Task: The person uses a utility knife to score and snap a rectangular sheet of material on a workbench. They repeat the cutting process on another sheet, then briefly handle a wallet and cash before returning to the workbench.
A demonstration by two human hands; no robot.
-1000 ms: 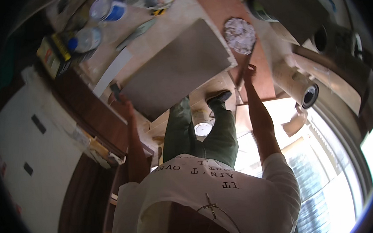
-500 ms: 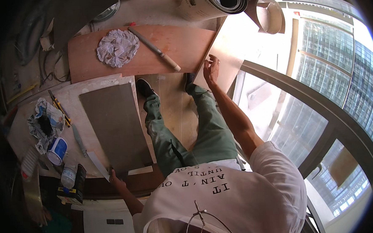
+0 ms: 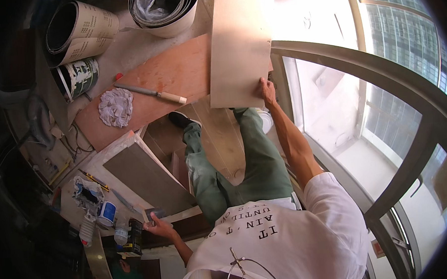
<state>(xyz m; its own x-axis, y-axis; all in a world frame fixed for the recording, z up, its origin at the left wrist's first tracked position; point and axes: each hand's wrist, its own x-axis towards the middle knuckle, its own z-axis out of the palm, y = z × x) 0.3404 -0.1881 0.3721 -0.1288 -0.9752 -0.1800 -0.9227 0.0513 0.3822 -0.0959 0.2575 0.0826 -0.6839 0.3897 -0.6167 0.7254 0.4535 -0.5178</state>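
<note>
Near the window, my right hand pinches the near right edge of a tan flat board that slants up over the reddish plank. At the lower left, my left hand has its fingers closed on a flat grey piece like a scraper blade; its full shape is unclear. Just beyond that hand, a dark grey-brown panel lies on the pale work surface. On the plank rest a crumpled white cloth and a long grey tool with a wooden handle.
Left of the panel are a yellow-black utility knife, a blue-white tub, a clear bottle and a black box. Rolls of abrasive sheet and a paint-stained can stand far left. A window frame borders my right.
My right hand, open over the board before, now grips its edge, and the board stands turned more upright in view. My view has swung right. The left hand's flat piece has changed angle.
</note>
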